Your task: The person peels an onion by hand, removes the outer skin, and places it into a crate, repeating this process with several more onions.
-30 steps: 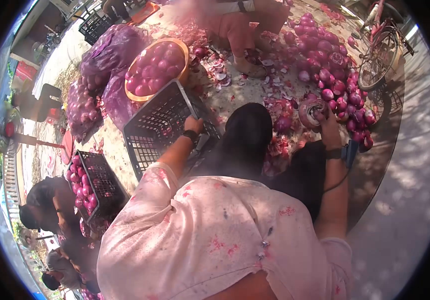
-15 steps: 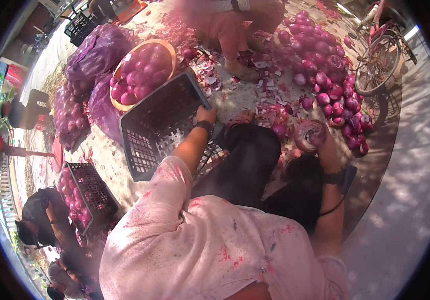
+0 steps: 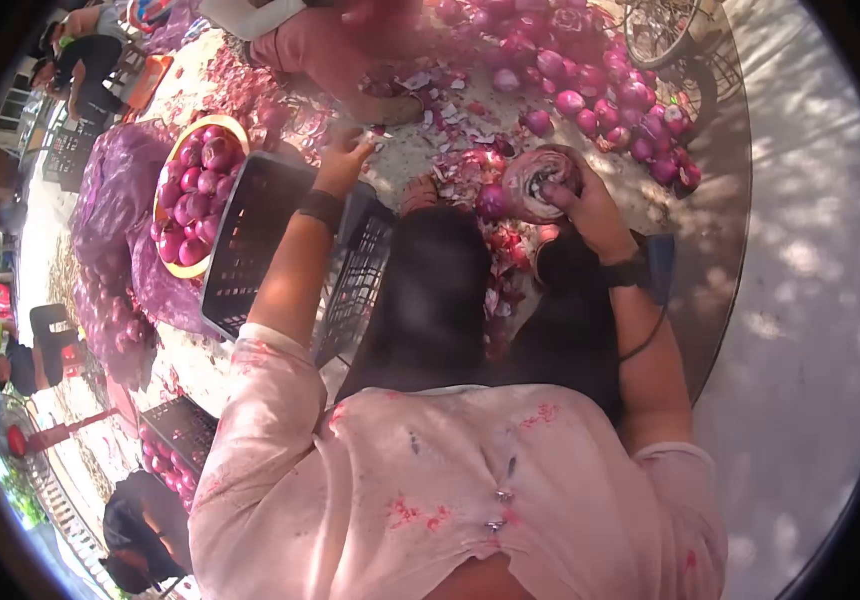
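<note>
My left hand [image 3: 345, 158] is open, its fingers stretched out above the far end of a dark plastic crate [image 3: 255, 235]. Across the crate lies my left forearm, hiding part of its inside. My right hand [image 3: 595, 212] grips a round, pink-stained bundle [image 3: 540, 183] that looks coiled like rolled cloth, with the thumb over its near side. Just left of the bundle a red onion [image 3: 491, 202] lies on the ground, among a litter of onion skins [image 3: 465, 165] in front of my knees.
A large heap of red onions [image 3: 590, 90] spreads at the far right, near a bicycle wheel [image 3: 662, 25]. Left of the crate stand a yellow-rimmed basket of onions [image 3: 178, 268] and purple mesh sacks [image 3: 115, 200]. Another person [image 3: 320, 50] crouches ahead. A second crate [image 3: 182, 428] holds onions.
My left hand has let go of the crate's rim and its fingers have opened. My right hand has lifted the round bundle and turned it. The view has swung to the right.
</note>
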Demonstrator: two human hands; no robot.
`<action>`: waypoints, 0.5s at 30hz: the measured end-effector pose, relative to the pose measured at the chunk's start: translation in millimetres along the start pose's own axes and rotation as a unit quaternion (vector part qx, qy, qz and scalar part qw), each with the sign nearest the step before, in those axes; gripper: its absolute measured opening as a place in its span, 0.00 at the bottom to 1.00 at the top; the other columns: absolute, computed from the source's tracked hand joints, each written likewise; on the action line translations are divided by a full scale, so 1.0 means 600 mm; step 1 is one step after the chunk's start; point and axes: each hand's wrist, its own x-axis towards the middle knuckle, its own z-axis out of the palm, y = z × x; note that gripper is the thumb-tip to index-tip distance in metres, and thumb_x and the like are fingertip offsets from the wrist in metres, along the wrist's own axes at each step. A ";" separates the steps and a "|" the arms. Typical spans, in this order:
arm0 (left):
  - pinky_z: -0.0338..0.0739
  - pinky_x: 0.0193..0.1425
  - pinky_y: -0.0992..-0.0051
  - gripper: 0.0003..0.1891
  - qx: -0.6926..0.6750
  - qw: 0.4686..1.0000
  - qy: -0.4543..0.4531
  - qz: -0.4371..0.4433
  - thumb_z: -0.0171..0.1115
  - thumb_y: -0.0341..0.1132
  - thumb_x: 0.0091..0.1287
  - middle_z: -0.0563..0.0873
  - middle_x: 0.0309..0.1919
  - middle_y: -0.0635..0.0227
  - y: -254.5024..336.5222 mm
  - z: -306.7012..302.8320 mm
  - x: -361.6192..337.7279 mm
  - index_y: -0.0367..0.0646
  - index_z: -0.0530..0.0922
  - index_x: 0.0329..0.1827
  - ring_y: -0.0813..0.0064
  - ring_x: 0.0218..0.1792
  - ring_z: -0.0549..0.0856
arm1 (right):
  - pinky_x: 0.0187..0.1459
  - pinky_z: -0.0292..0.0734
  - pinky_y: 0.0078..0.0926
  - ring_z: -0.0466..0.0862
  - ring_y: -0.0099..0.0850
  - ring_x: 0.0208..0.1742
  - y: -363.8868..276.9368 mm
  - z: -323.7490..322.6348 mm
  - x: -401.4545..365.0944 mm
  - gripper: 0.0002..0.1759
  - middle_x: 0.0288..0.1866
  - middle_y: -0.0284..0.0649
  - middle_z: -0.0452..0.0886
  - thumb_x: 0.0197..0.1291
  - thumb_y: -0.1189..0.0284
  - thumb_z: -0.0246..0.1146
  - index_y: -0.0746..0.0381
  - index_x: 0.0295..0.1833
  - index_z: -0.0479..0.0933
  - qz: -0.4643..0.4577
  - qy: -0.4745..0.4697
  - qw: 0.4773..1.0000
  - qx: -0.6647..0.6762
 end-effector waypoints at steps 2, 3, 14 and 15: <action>0.76 0.55 0.67 0.27 -0.137 0.980 -0.135 -0.051 0.61 0.42 0.68 0.80 0.55 0.62 0.165 0.053 -0.066 0.42 0.67 0.68 0.71 0.57 0.78 | 0.62 0.70 0.26 0.76 0.27 0.57 0.012 -0.001 0.004 0.37 0.57 0.40 0.75 0.59 0.64 0.69 0.67 0.67 0.62 -0.025 0.013 0.999 0.019; 0.75 0.57 0.66 0.26 -0.192 0.960 -0.203 -0.020 0.59 0.42 0.70 0.78 0.57 0.62 0.226 0.076 -0.100 0.42 0.67 0.68 0.70 0.59 0.77 | 0.62 0.70 0.26 0.76 0.27 0.57 0.013 0.001 0.003 0.37 0.57 0.40 0.75 0.59 0.64 0.69 0.67 0.68 0.61 -0.054 0.011 0.998 0.040; 0.75 0.63 0.52 0.23 -0.483 0.784 -0.333 -0.201 0.48 0.49 0.74 0.76 0.60 0.57 0.294 0.294 -0.223 0.44 0.68 0.65 0.59 0.60 0.77 | 0.56 0.73 0.30 0.80 0.34 0.54 -0.017 -0.018 -0.038 0.32 0.51 0.48 0.78 0.65 0.55 0.61 0.65 0.65 0.62 -0.167 0.037 0.979 -0.111; 0.74 0.64 0.49 0.24 -0.499 0.773 -0.329 -0.212 0.48 0.50 0.74 0.76 0.60 0.57 0.279 0.300 -0.226 0.44 0.68 0.65 0.58 0.60 0.77 | 0.55 0.73 0.31 0.81 0.40 0.53 -0.020 -0.021 -0.046 0.29 0.49 0.52 0.79 0.67 0.53 0.57 0.64 0.62 0.66 -0.149 0.039 0.973 -0.172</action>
